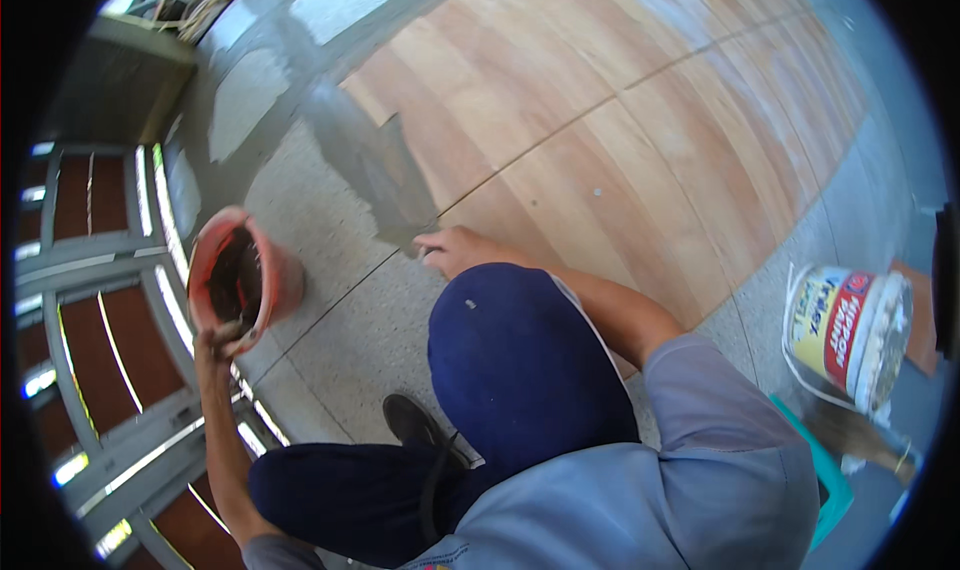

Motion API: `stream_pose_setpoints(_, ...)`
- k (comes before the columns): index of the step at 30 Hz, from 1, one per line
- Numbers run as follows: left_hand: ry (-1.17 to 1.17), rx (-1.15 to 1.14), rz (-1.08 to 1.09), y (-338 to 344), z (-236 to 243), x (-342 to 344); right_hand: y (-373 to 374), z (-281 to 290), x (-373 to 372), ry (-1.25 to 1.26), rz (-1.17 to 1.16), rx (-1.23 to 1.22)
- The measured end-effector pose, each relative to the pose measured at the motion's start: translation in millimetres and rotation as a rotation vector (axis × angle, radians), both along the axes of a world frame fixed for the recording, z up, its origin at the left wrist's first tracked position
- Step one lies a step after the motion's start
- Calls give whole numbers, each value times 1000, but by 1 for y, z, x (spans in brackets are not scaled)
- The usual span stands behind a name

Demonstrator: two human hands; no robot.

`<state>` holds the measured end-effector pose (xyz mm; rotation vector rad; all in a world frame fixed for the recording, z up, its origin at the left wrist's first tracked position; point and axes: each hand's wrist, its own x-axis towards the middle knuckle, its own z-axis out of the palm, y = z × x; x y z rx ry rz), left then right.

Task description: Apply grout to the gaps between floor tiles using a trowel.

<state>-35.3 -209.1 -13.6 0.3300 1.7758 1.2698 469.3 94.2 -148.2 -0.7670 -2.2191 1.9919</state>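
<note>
My left hand [218,340] grips the near rim of an orange-red plastic bucket [283,280] with dark contents, on the left. My right hand [445,252] is low over the speckled grey floor, where a wet-looking grey patch [390,200] meets a wood-patterned surface [540,170]. Its fingers are bent; anything held in them is too small or hidden to make out. My bent knees in dark blue trousers are below both hands, with a dark sandalled foot [405,420] between the bucket and right knee.
A slatted grey railing with brown panels [115,350] runs along the left. A white paint pail [850,340] lies at the right, near a teal plastic object [830,490] and a brown piece [915,320]. More grey smears [250,100] are on the floor farther ahead.
</note>
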Motion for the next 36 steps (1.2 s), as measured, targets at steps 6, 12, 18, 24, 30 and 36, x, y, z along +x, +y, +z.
stream_pose_setpoints(6,151,-88,-94,22,12,-11,22,7,-3,19,7,169)
stream_pose_setpoints(12,216,-97,-83,63,30,-19,51,25,-6,30,56,389)
stream_pose_setpoints(18,338,-11,89,109,38,-17,83,99,-30,-99,104,699)
stream_pose_setpoints(24,491,17,58,115,61,8,85,185,-80,-225,183,955)
stream_pose_setpoints(30,483,-23,-96,109,72,21,53,190,-167,-158,369,1242)
stream_pose_setpoints(36,607,-71,-251,105,59,20,-2,167,-259,-244,612,1291)
